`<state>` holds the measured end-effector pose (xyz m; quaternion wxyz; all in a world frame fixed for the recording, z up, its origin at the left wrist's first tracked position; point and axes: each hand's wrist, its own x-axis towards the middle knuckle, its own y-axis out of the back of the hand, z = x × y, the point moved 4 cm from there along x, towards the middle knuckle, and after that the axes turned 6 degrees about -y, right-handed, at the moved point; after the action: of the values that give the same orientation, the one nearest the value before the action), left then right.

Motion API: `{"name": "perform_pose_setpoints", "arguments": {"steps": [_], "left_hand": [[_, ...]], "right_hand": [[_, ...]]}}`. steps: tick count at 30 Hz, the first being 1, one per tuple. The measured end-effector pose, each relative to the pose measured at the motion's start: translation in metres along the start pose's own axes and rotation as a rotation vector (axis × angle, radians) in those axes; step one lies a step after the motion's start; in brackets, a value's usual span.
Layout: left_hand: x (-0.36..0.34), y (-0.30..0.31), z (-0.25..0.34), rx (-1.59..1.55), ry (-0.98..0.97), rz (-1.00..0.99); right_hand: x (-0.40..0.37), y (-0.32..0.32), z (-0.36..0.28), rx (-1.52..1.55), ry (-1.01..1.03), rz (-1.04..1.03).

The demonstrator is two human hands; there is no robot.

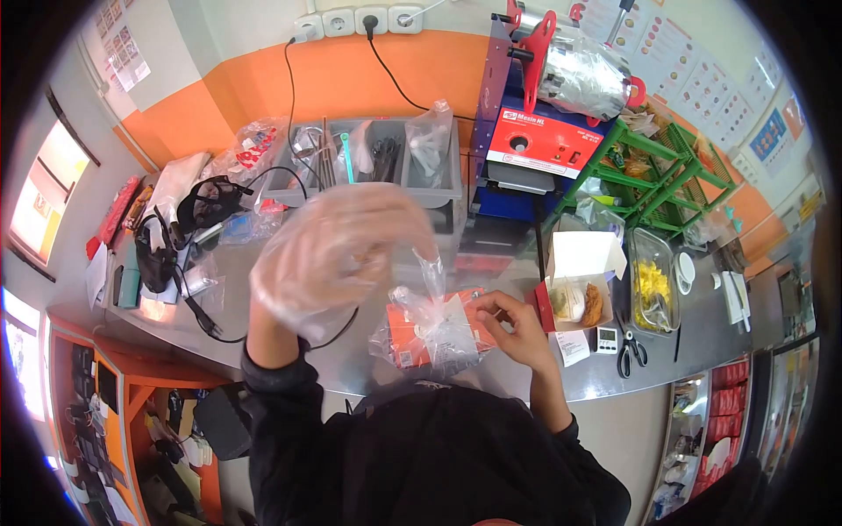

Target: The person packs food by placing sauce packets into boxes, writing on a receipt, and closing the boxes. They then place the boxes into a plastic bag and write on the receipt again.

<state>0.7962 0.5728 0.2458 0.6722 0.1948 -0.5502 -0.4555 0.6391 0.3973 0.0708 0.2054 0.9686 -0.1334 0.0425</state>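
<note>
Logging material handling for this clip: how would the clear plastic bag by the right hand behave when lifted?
Probably floppy: the clear plastic bag beside the right hand is crumpled, its top twisted into a thin tail. Likely very light: it sits puffed on the orange packet.

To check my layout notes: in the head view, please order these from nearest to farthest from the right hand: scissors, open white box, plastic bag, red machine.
From the right hand:
1. plastic bag, right beside it, to the left.
2. open white box, to the right and slightly beyond.
3. scissors, farther right, past the box.
4. red machine, far back, high in the view.
</note>
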Motion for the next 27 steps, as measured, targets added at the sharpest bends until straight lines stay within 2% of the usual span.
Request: {"name": "perform_pose_setpoints", "arguments": {"steps": [1,4,6,8,9,11,14,17,20,23,24,26,27], "left_hand": [[-0.01,0.01,0.009,0.192,0.049,0.155],[-0.066,-0.015,0.003,-0.006,0.681,0.28],[-0.108,-0.057,-0.011,0.06,0.842,0.087],[-0.122,-0.1,-0.015,-0.003,0.932,-0.095],[-0.118,-0.111,-0.015,-0.022,0.996,-0.061],[-0.111,-0.128,-0.018,-0.057,1.125,0.02],[-0.131,-0.157,-0.047,-0.763,1.073,0.604],[-0.142,-0.186,-0.058,-0.871,1.056,0.773],[-0.124,-0.187,-0.039,-1.139,0.962,0.886],[-0.108,-0.177,-0.027,-0.979,0.815,0.672],[-0.109,-0.176,-0.027,-0.828,0.9,0.506],[-0.117,-0.171,-0.031,-0.512,1.058,0.18],[-0.119,-0.168,-0.032,-0.47,0.948,0.218]], "right_hand": [[0.004,-0.007,0.002,0.027,-0.049,0.016],[0.017,-0.032,0.012,0.149,-0.162,0.083],[0.034,-0.049,0.037,0.281,-0.19,0.151],[0.045,-0.061,0.043,0.471,-0.261,0.034],[0.049,-0.067,0.044,0.562,-0.298,-0.032],[0.049,-0.071,0.042,0.702,-0.218,-0.096],[0.045,-0.07,0.048,0.851,-0.198,-0.131],[0.041,-0.068,0.047,0.85,-0.173,-0.087],[0.041,-0.069,0.035,0.75,-0.137,-0.009],[0.038,-0.072,0.02,0.739,-0.161,0.003],[0.038,-0.074,0.019,0.754,-0.177,-0.009],[0.043,-0.077,0.043,0.53,-0.168,-0.136],[0.045,-0.074,0.055,0.418,-0.154,-0.204]]}}
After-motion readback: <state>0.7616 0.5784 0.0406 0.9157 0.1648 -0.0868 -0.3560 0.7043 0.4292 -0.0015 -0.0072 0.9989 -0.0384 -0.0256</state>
